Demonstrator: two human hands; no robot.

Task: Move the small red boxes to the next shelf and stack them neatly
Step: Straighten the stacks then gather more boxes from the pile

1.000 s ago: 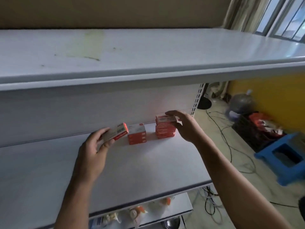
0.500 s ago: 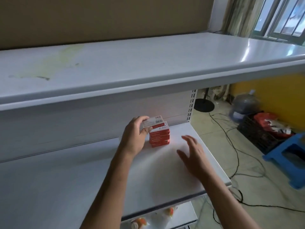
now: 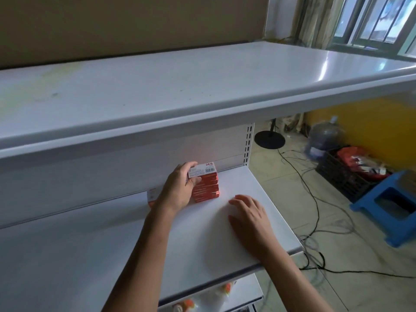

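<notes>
On the smooth white metal shelf (image 3: 112, 255), the left hand (image 3: 177, 190) pinches a small flat cardboard box (image 3: 203, 171), white-labelled with a barcode, thumb at its near edge and fingers curled over the far side, seating it atop a squared stack of red boxes (image 3: 206, 190) directly under those fingers. The right hand (image 3: 247, 216) lies flat and relaxed on the shelf, holding nothing, just right of the stack. I'd say stacking is well along: another box (image 3: 152, 195) waits behind the left wrist.

White middle shelf (image 3: 135, 255) carries a stack of red boxes (image 3: 206, 190) near its back-right corner.
</notes>
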